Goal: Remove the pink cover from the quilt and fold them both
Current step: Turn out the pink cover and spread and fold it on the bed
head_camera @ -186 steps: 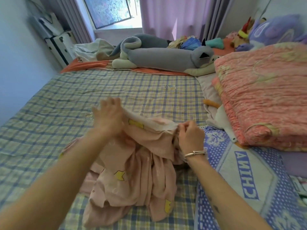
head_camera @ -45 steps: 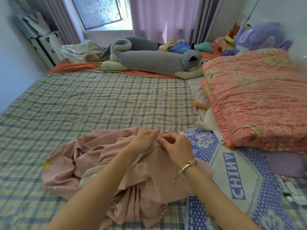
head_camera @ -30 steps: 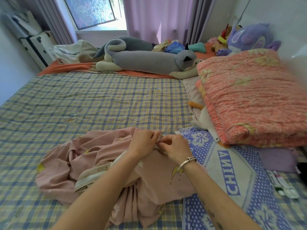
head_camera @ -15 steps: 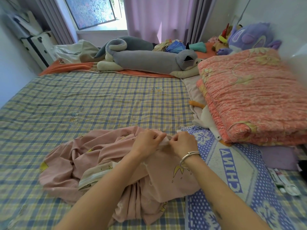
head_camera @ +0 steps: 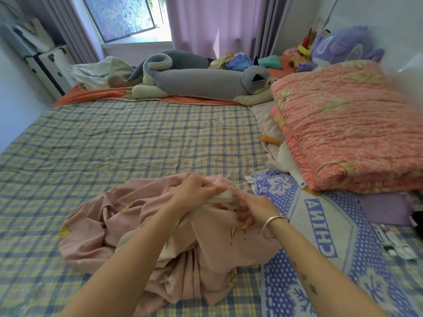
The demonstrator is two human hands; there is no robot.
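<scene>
Head view shows the pink cover (head_camera: 109,225) in a crumpled heap on the checked sheet (head_camera: 137,138), to the left of the folded orange-pink quilt (head_camera: 343,124) and closer to the person. The cover and the quilt are apart. Both hands meet at the top of the heap. The left hand (head_camera: 196,191) has its fingers curled and pinches a pale edge strip of the cover. The right hand (head_camera: 256,208), with a silver bracelet (head_camera: 273,221) on the wrist, grips the same strip just beside it, fingers bent. A blue towel with letters (head_camera: 332,225) lies in front of the quilt and touches the cover. A grey plush cat (head_camera: 201,84) lies behind and left of the quilt.
</scene>
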